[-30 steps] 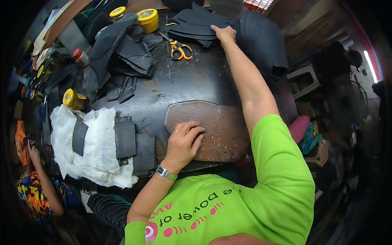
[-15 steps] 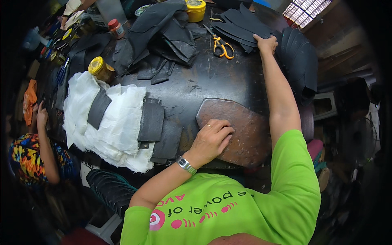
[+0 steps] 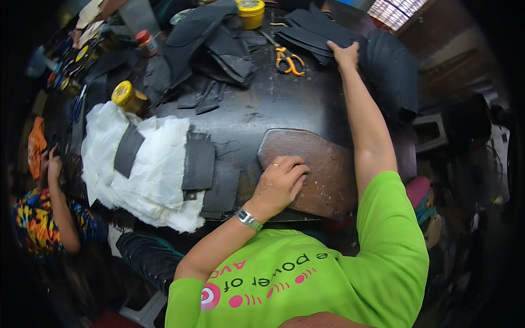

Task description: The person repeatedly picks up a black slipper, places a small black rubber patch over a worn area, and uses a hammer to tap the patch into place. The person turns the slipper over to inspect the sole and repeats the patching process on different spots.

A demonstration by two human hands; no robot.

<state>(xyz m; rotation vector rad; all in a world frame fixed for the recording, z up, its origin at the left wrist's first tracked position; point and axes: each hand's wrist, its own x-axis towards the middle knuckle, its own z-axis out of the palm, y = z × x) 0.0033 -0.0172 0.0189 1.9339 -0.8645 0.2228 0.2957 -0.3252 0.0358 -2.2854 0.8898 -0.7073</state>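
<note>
Curled fingers of my left hand (image 3: 280,183) rest on a brown, many-sided board (image 3: 322,183) at the table's near edge; whether they hold anything small is hidden. Stretched far forward, my right hand (image 3: 344,56) grips the near corner of a fanned stack of flat black cut pieces (image 3: 311,30), thumb on one side and fingers on the other. Just right of that hand lies a second fanned pile of curved black pieces (image 3: 391,76). Orange-handled scissors (image 3: 290,61) lie to the left of the stack, slightly open.
White cloth (image 3: 158,161) with dark grey patches (image 3: 198,164) covers the table's left. Behind it are a tipped yellow-lidded jar (image 3: 128,97), a black heap (image 3: 202,46), a red-capped bottle (image 3: 146,42) and a yellow tub (image 3: 251,13). At far left, a co-worker's hand (image 3: 53,167) shows.
The whole view has shifted slightly, so the table's things appear a little further left. Both hands keep their places on the board and at the black stack.
</note>
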